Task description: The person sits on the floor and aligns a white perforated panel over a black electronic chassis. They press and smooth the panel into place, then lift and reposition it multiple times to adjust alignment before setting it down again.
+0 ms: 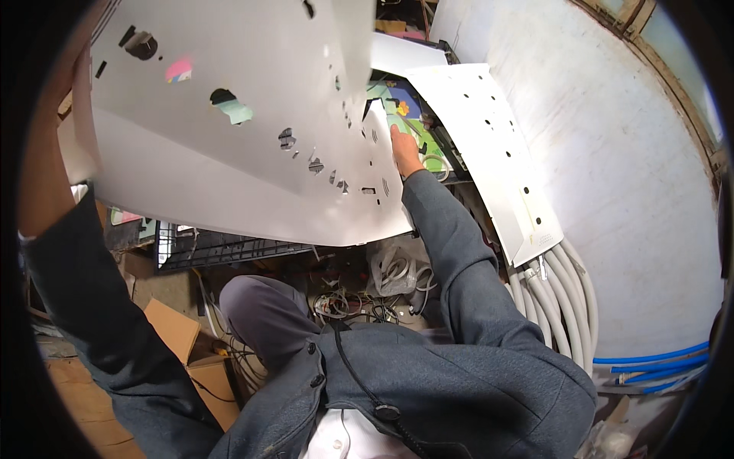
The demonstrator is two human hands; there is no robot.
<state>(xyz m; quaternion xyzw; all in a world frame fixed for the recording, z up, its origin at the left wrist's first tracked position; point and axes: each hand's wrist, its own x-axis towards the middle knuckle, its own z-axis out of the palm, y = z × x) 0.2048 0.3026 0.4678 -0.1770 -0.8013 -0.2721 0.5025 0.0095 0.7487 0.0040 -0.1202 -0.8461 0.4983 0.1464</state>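
Observation:
A large white sheet panel (229, 176) with round and slotted cut-outs stands tilted up in front of me, filling the upper left. At its right edge, my right hand (407, 153) is closed on the panel's border. My left arm reaches up along the opposite edge; my left hand (75, 57) is mostly lost in the dark rim there, and its fingers are hidden. Behind the panel, next to my right hand, a colourful printed surface (436, 141) in green and blue shows, with a white ring-shaped piece (436, 164) on it.
Another white perforated panel (501, 145) leans at right, over grey flexible hoses (562, 306). Blue tubes (657, 367) lie lower right. Below are a black frame (229, 249), tangled wires (344, 304), a clear bag of white tubing (396, 268) and an open cardboard box (172, 329).

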